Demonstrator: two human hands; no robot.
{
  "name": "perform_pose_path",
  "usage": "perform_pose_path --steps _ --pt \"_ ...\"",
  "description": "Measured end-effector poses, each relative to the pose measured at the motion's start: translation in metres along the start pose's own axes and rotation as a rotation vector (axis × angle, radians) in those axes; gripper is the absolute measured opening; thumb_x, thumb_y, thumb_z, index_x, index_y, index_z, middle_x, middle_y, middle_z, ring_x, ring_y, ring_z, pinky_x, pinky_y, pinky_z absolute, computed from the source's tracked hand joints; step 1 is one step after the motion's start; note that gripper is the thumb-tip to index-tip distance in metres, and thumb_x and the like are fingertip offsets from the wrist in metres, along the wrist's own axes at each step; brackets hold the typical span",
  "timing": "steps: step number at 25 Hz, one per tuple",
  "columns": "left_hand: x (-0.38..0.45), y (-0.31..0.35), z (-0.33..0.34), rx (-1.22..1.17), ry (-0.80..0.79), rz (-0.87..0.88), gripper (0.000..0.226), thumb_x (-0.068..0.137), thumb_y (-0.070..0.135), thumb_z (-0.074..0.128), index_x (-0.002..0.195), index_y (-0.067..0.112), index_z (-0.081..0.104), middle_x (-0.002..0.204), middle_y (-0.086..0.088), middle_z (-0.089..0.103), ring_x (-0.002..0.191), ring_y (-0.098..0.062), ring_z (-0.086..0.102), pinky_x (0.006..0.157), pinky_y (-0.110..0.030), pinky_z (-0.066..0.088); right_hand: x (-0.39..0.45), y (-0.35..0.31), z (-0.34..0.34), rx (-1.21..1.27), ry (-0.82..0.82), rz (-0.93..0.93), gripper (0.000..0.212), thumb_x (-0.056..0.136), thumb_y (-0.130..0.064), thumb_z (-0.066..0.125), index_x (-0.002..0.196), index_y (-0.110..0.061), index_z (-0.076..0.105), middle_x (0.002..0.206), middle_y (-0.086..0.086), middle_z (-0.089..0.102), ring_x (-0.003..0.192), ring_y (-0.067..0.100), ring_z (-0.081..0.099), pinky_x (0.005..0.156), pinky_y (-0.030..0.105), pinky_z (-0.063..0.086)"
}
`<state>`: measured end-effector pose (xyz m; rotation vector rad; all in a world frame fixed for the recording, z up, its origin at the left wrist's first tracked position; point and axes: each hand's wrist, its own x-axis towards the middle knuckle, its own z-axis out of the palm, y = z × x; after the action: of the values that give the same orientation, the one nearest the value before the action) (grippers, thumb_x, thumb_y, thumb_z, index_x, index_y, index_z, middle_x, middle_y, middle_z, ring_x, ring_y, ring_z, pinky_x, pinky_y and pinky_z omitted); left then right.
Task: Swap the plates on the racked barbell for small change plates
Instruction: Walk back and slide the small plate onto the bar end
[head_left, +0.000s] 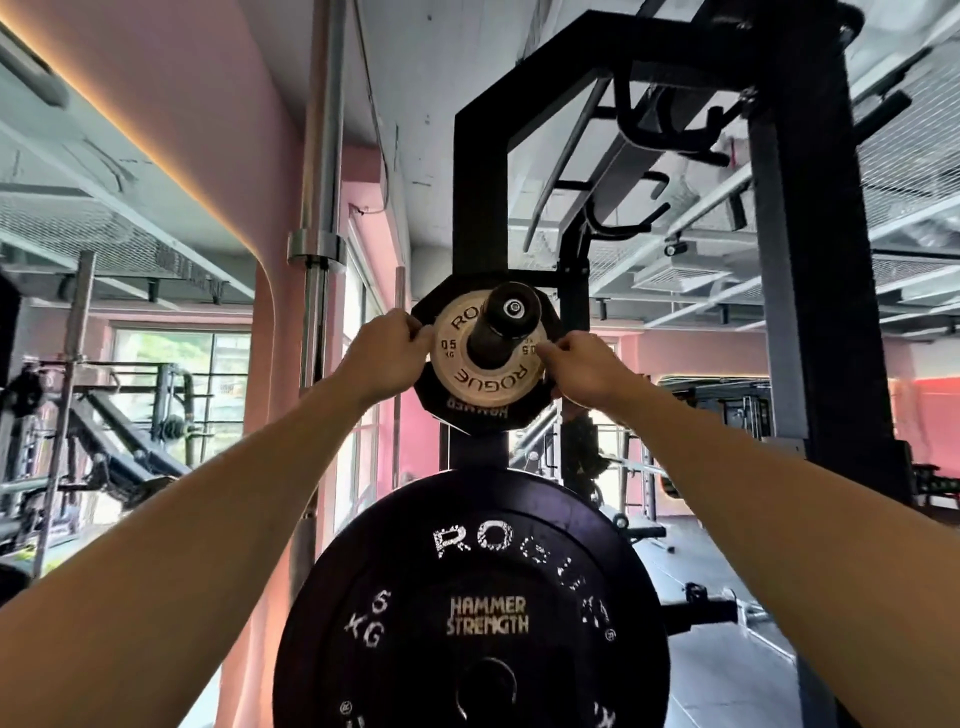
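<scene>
Left hand (387, 358) and right hand (582, 371), apart, each pinching an opposite edge of the small 0.5 kg change plate (470, 374) on the storage peg (506, 325) against a black plate (535, 415); swap judged early, barbell loading outstanding.

Upright bars (318, 156) by pink wall (171, 93) (perhaps barbells).

- My left hand (387, 358) and right hand (584, 369) crowd both edges of the pale 0.5 kg plate (480, 364).
- The sleeve end (511, 312) juts toward me, open air ahead of it.
- The black 5 kg plate (467, 613) blocks the space below.
- The rack upright (480, 171) stands close behind.
</scene>
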<state>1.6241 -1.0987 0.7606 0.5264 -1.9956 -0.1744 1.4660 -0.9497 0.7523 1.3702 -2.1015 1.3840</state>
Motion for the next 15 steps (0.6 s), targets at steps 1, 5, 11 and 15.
perform_pose_path --steps 1,5,11,15 --pt "0.006 0.000 0.003 0.008 -0.018 0.006 0.046 0.101 0.037 0.045 0.094 -0.004 0.065 0.089 -0.016 0.066 0.077 -0.026 0.060 0.058 -0.030 0.038 0.006 0.001 0.002 0.012 0.010 0.013 0.042 0.101 -0.032 0.042 0.096 0.006 0.060 0.076 0.022 0.057 0.054 0.026 0.057 0.040 0.025 0.048" --pt "0.013 0.002 0.010 0.042 -0.039 -0.017 0.048 0.100 0.038 0.048 0.098 -0.006 0.068 0.096 -0.020 0.067 0.088 -0.033 0.065 0.075 -0.037 0.053 0.010 -0.002 0.005 0.173 -0.037 0.093 0.042 0.099 -0.036 0.049 0.107 0.004 0.057 0.080 0.017 0.056 0.063 0.025 0.059 0.042 0.030 0.055" --pt "-0.003 0.019 -0.011 -0.374 -0.130 -0.212 0.013 0.097 0.012 0.056 0.099 0.000 0.059 0.092 -0.016 0.068 0.069 -0.020 0.067 0.050 -0.020 0.057 -0.008 -0.008 -0.015 0.462 -0.142 0.047 0.033 0.099 -0.026 0.051 0.114 0.004 0.055 0.078 0.011 0.064 0.059 0.020 0.059 0.042 0.025 0.052" --pt "-0.025 0.047 -0.041 -0.297 -0.078 -0.187 0.008 0.094 0.007 0.058 0.096 0.001 0.061 0.089 -0.018 0.069 0.071 -0.024 0.070 0.056 -0.027 0.060 -0.039 -0.019 -0.039 0.505 -0.177 -0.027 0.021 0.099 -0.024 0.051 0.106 -0.004 0.053 0.082 0.014 0.066 0.064 0.022 0.062 0.047 0.027 0.054"
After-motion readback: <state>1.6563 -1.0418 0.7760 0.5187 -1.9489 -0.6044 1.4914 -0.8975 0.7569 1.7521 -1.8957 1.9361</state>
